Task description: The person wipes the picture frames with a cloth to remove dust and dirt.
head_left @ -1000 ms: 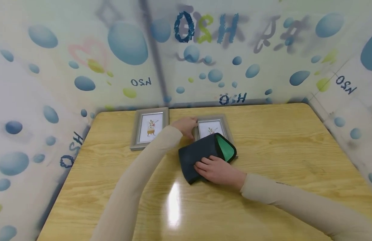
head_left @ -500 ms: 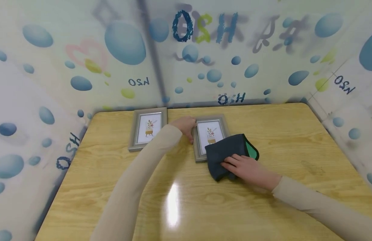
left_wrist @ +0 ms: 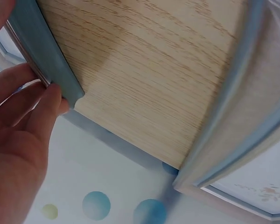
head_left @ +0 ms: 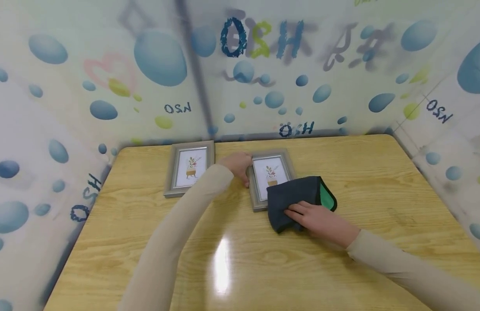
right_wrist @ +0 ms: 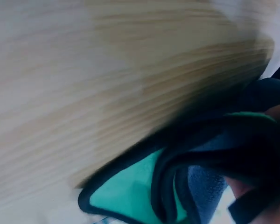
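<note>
Two grey picture frames with plant prints lie on the wooden table. My left hand [head_left: 237, 166] grips the left edge of the right-hand picture frame [head_left: 253, 190]. In the left wrist view, fingertips and thumb close on the rim of that picture frame [left_wrist: 53, 60]. A folded dark cloth [head_left: 288, 196] with a green underside covers its lower right corner, held under my right hand [head_left: 321, 221]. Seen from the right wrist, the cloth [right_wrist: 126, 186] bunches in folds around the fingers, and its black-edged green corner sticks out.
The other picture frame [head_left: 170, 172] lies to the left, partly behind my left sleeve [head_left: 193, 207]. The wooden table [head_left: 364, 172] meets a patterned wall [head_left: 333, 112] at its back edge. Light glares on the tabletop near the front.
My right hand has slid the cloth to the right across the right-hand picture frame, uncovering most of its print, then nearly stopped. The left hand keeps its grip on the edge.
</note>
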`<state>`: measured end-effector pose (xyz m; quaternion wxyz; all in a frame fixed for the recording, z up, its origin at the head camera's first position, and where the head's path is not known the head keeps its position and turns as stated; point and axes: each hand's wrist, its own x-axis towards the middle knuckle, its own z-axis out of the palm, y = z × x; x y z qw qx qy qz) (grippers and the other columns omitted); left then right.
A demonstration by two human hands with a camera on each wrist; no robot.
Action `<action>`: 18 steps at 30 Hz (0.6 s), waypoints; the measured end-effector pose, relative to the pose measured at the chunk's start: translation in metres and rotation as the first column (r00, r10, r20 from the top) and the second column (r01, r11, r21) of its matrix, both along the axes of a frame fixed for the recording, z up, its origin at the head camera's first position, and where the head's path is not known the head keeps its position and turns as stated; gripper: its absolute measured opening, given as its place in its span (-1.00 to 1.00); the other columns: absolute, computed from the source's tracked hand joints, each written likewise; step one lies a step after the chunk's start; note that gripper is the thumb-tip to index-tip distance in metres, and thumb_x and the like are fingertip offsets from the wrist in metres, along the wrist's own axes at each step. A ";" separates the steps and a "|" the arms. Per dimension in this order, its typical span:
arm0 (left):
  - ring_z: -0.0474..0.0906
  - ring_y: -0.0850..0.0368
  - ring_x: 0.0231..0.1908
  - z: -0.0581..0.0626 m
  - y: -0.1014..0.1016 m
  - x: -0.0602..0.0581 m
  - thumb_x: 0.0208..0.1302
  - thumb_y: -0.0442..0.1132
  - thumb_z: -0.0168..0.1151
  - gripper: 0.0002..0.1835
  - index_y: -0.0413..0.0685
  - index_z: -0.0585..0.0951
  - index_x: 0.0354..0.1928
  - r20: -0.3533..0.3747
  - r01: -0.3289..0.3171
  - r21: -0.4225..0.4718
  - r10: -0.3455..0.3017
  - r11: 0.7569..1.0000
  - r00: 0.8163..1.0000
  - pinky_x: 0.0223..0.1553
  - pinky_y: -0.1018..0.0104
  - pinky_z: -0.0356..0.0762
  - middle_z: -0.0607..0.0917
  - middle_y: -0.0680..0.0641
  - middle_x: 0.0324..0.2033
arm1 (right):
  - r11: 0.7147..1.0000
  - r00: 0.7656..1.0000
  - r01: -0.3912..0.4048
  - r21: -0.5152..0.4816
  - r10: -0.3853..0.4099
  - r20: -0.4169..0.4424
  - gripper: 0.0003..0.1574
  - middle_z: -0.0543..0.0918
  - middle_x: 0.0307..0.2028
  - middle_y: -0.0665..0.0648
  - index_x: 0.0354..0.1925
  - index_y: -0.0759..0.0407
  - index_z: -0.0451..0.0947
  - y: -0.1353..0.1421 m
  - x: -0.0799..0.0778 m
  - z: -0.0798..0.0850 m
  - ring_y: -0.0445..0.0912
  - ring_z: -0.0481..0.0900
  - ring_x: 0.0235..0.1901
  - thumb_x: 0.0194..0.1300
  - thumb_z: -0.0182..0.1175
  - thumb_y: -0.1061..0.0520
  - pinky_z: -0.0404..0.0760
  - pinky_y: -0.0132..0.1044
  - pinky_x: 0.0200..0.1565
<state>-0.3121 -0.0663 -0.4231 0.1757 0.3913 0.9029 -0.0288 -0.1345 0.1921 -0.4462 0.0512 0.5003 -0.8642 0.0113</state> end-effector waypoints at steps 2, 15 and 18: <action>0.49 0.08 -0.21 0.001 0.001 0.002 -0.13 -0.02 0.59 -0.47 -0.19 0.64 -0.17 -0.002 -0.014 0.016 0.014 1.000 1.000 -0.15 0.25 0.48 0.57 -0.05 -0.21 | 1.000 1.000 -0.016 0.005 0.016 -0.005 -0.42 0.55 0.00 0.20 0.13 0.30 0.52 -0.015 -0.001 -0.001 0.01 0.52 -0.05 0.10 0.36 0.37 0.58 -0.24 -0.11; 0.43 -0.05 0.14 0.009 0.001 0.001 0.10 -0.10 0.46 -0.32 -0.24 0.48 0.24 0.092 -0.020 -0.011 0.021 1.000 0.995 0.15 0.25 0.37 0.47 -0.18 0.16 | 0.972 0.977 -0.077 -0.221 0.118 0.179 -0.33 0.51 0.11 0.14 0.23 0.21 0.43 -0.051 -0.002 0.008 -0.02 0.46 0.10 0.14 0.16 0.47 0.51 -0.23 0.06; 0.15 -0.13 0.36 0.009 -0.003 0.000 0.24 -0.24 0.30 -0.31 -0.24 0.30 0.38 0.138 -0.071 0.001 0.070 0.998 0.988 0.33 0.14 0.14 0.23 -0.22 0.38 | 0.944 0.949 0.050 -0.326 0.057 0.311 -0.27 0.48 0.16 0.16 0.26 0.23 0.38 -0.035 -0.005 0.022 0.02 0.44 0.16 0.11 0.03 0.57 0.49 -0.11 0.10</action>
